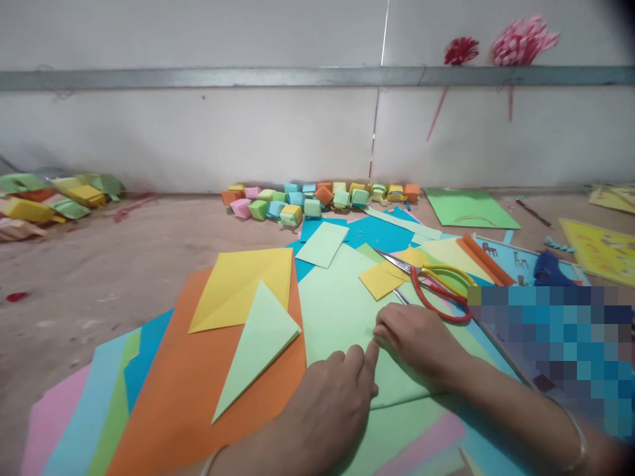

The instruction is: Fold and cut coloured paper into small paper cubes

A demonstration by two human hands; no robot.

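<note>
A large pale green paper (337,311) lies over other sheets in front of me. My left hand (340,393) rests on it with bent fingers, the index finger pointing toward the other hand. My right hand (414,340) is closed, its fingertips pinched together on the paper by a faint crease. The two hands nearly touch, and the pinched spot is mostly hidden behind the fingers. Beyond my right hand lie scissors (431,281) with red and yellow handles, beside a small yellow paper piece (384,279). A folded pale green triangle (258,350) lies left of my hands.
A yellow sheet (243,284) lies on an orange sheet (173,370). Several small folded paper boxes (297,201) line the wall, and more paper shapes (59,198) sit far left. A green sheet (471,208) lies at back right; pink flower bunches (523,43) hang above a metal rail (248,77).
</note>
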